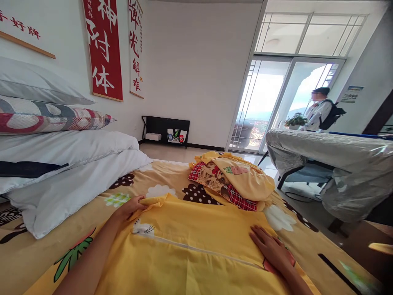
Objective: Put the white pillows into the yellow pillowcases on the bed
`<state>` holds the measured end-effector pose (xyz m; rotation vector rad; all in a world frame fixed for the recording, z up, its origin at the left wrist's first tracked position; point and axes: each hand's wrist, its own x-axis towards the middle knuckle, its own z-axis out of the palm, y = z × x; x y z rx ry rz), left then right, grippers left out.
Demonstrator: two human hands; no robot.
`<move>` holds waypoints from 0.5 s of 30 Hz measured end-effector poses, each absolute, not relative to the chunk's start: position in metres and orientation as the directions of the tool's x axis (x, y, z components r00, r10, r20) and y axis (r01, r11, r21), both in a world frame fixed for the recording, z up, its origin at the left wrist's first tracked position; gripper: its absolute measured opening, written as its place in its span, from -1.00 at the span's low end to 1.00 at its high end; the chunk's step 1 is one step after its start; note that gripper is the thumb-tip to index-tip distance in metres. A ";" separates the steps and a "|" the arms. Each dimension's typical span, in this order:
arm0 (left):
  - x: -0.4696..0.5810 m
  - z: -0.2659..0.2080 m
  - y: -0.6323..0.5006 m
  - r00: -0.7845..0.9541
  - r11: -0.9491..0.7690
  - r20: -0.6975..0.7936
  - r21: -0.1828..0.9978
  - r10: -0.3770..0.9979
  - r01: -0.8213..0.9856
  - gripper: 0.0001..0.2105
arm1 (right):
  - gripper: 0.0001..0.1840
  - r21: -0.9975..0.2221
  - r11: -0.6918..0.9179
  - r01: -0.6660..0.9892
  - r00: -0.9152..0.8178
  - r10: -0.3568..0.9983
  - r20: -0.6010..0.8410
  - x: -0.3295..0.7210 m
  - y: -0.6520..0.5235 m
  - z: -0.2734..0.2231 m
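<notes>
We are smoothing the yellow pillowcase lying near us on the bed. Our left hand pinches its far left corner; our right hand presses flat, fingers together. Next, probably folding it over evenly.

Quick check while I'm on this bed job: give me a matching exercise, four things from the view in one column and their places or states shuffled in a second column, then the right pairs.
Things:
1. left hand
2. right hand
3. folded yellow pile
4. stacked pillows

Places or states:
A. lies flat, palm down, on the yellow cover
B. sits on the bed beyond the cover, a red plaid layer showing
C. piled at the left, against the wall
D. pinches the cover's folded far edge

Pairs: 1-D, 2-A, 3-B, 4-C
</notes>
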<state>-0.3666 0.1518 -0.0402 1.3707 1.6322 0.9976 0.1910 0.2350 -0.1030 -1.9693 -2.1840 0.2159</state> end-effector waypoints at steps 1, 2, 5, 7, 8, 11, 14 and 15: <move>-0.369 -0.042 0.153 -0.145 0.116 -0.068 0.929 0.987 0.352 -0.56 | -0.24 -0.237 0.103 0.966 -0.094 0.994 0.050 0.191 0.235 -0.103; -0.371 -0.043 0.154 -0.156 0.114 -0.069 0.948 0.985 0.299 -0.55 | -0.25 -0.236 0.103 0.966 -0.093 0.994 0.053 0.191 0.235 -0.103; -0.377 -0.043 0.156 -0.204 0.099 -0.052 0.969 0.978 0.227 -0.54 | -0.24 -0.221 0.104 0.970 -0.097 0.994 0.046 0.191 0.234 -0.102; -0.379 -0.041 0.157 -0.252 0.091 -0.021 0.960 0.967 0.267 -0.57 | -0.23 -0.215 0.105 0.971 -0.100 0.994 0.034 0.190 0.234 -0.101; -0.379 -0.039 0.158 -0.284 0.086 0.001 0.952 0.959 0.295 -0.59 | -0.22 -0.214 0.104 0.971 -0.100 0.995 0.030 0.190 0.234 -0.100; -0.379 -0.032 0.162 -0.405 0.057 0.109 0.924 0.908 0.377 -0.67 | -0.21 -0.210 0.101 0.972 -0.100 0.995 0.017 0.189 0.234 -0.099; -0.382 -0.028 0.164 -0.562 0.042 0.259 0.883 0.786 0.467 -0.70 | -0.17 -0.189 0.100 0.977 -0.103 0.995 -0.008 0.189 0.234 -0.099; -0.384 -0.029 0.162 -0.617 0.069 0.318 0.852 0.720 0.520 -0.68 | -0.16 -0.183 0.102 0.978 -0.107 0.994 -0.013 0.189 0.234 -0.100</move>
